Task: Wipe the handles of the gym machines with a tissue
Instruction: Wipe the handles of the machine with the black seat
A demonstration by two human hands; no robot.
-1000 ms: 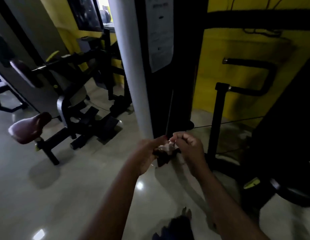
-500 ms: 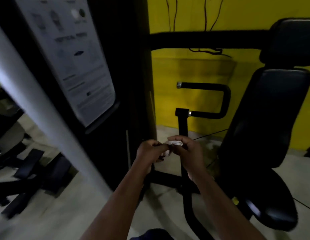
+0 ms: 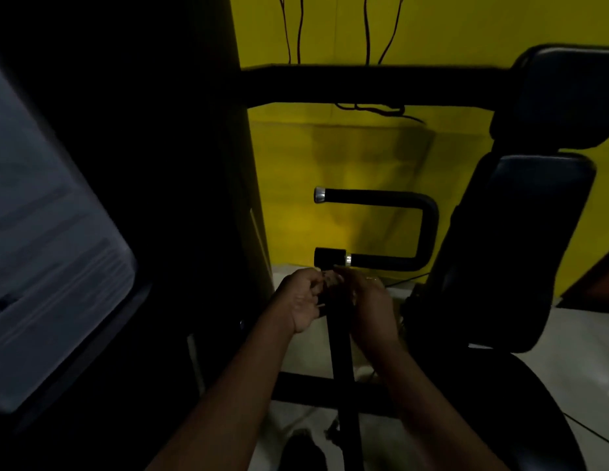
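A black U-shaped machine handle (image 3: 391,200) with silver end caps stands out against the yellow wall, mounted on a black upright post (image 3: 340,351). Just below its lower bar, my left hand (image 3: 303,300) and my right hand (image 3: 371,300) meet in front of the post. Between their fingertips sits a small crumpled tissue (image 3: 328,277), dim and barely visible; both hands pinch it. Neither hand touches the handle.
A tall black weight-stack housing (image 3: 160,198) with a pale instruction placard (image 3: 41,266) fills the left. A black padded seat and backrest (image 3: 520,249) stand at the right. A black crossbar (image 3: 364,85) runs above. Pale tiled floor (image 3: 585,351) lies beyond.
The view has swung right from the open gym floor and moved closer to this machine. Both hands stay together on the tissue, now just under the handle's lower bar.
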